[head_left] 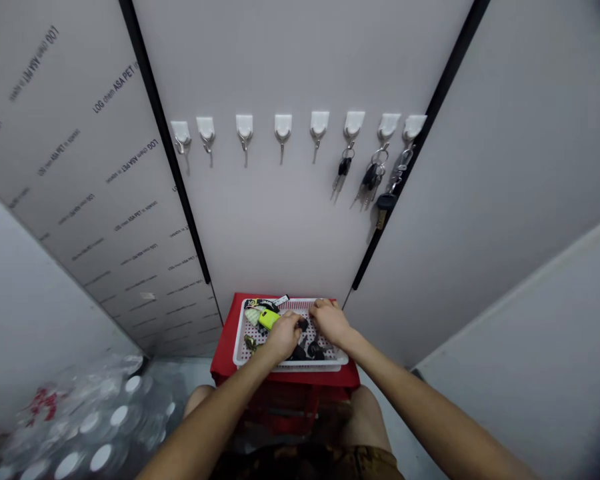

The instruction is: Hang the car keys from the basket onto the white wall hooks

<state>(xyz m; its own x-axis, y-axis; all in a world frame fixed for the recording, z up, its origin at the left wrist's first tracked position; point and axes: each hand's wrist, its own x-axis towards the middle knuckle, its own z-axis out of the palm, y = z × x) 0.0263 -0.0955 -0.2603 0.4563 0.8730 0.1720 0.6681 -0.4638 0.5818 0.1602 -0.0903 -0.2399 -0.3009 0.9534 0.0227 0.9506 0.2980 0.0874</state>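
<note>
A white perforated basket (pixel 341 361) rests on a red stool (pixel 225 353) between my knees, with small things in it. My left hand (pixel 283 339) is inside the basket, fingers pinched on a small black object (pixel 303 325) whose kind I cannot make out. Over the basket's back right part, my right hand (pixel 329 321) has its fingers curled down; what they hold, if anything, is hidden. A bright yellow-green item (pixel 269 319) lies left of my left hand. Black-headed keys (pixel 316 349) lie near the front, and a brass-coloured piece (pixel 251 343) sits at the left.
White hooks run along the wall panel; bare ones include a hook (pixel 283 128). Three on the right carry bunches, including black-headed keys (pixel 343 167), a keyring (pixel 373 175) and a large key (pixel 384 208). Plastic-wrapped bottles (pixel 105 427) stand on the floor at left.
</note>
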